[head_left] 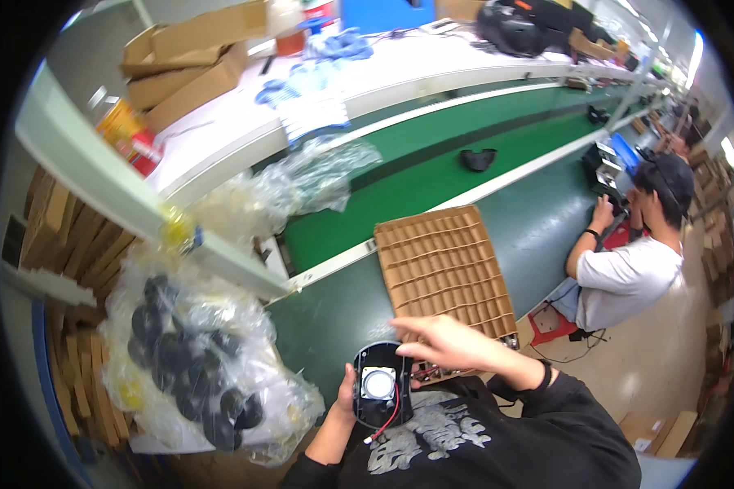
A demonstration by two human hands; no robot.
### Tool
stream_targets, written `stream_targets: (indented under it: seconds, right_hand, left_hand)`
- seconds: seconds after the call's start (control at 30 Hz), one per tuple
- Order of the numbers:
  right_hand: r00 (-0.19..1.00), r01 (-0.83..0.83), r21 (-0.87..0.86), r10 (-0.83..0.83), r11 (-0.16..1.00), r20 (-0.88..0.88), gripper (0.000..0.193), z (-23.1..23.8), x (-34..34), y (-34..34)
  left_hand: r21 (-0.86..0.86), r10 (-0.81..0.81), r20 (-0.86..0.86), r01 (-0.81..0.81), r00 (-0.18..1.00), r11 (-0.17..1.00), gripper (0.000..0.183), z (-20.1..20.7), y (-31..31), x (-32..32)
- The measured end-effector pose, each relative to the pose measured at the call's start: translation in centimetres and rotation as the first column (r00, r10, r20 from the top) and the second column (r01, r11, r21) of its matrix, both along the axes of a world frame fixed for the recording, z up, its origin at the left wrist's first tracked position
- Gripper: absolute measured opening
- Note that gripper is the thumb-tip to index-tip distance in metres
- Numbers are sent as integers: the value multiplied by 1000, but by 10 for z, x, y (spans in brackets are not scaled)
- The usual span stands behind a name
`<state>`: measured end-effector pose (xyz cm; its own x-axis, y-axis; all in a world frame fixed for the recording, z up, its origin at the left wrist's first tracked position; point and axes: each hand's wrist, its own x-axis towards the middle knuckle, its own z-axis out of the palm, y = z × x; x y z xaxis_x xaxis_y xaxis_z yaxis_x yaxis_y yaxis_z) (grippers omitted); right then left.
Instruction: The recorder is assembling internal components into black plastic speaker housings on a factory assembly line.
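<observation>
Our black, grey-printed shirt (497, 428) could snag that thin red wire (395, 414); left fingers (349, 385) grip the black oval plastic housing (375, 359), right fingers (420, 328) spread.

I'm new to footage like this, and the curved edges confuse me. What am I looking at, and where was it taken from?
There is no robot here: these are a person's bare hands, seen from a fisheye camera on their head, which bends straight edges. The left hand holds a black oval housing with a round pale part inside and a red wire. The right hand is open by its upper edge; I can't tell whether it touches. A cardboard divider grid lies on the bench, with a green belt beyond. Dark round parts fill a plastic bag at left; a co-worker is at right.
</observation>
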<state>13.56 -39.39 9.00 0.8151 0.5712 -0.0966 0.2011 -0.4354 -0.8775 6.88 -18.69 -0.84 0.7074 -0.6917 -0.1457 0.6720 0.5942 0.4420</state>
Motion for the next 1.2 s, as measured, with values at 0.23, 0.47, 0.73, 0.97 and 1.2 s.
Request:
stream_targets:
  seconds: [0.23, 0.47, 0.73, 0.97, 1.2]
  right_hand:
    - [985, 39, -25, -43, 999, -168, 36, -50, 8, -44]
    - [747, 663, -70, -664, 745, 1, 34, -152, 42, -175]
    - [176, 971, 202, -958, 131, -225, 23, -314, 93, -341]
    - [32, 980, 160, -705, -116, -708, 31, -359, 97, -404]
    - [38, 976, 146, -541, -159, -840, 42, -358, 96, -386]
  left_hand:
    - [13, -114, -148, 117, 982, 993, 104, -14, -32, 12]
    - [268, 146, -35, -131, 989, 954, 84, -41, -9, 10]
    - [448, 700, -63, -606, 712, 657, 64, -73, 64, -55]
    - [809, 917, 212, -587, 337, 28, 36, -114, 136, -115]
    - [713, 461, 655, -288, 599, -639, 35, -161, 214, -167]
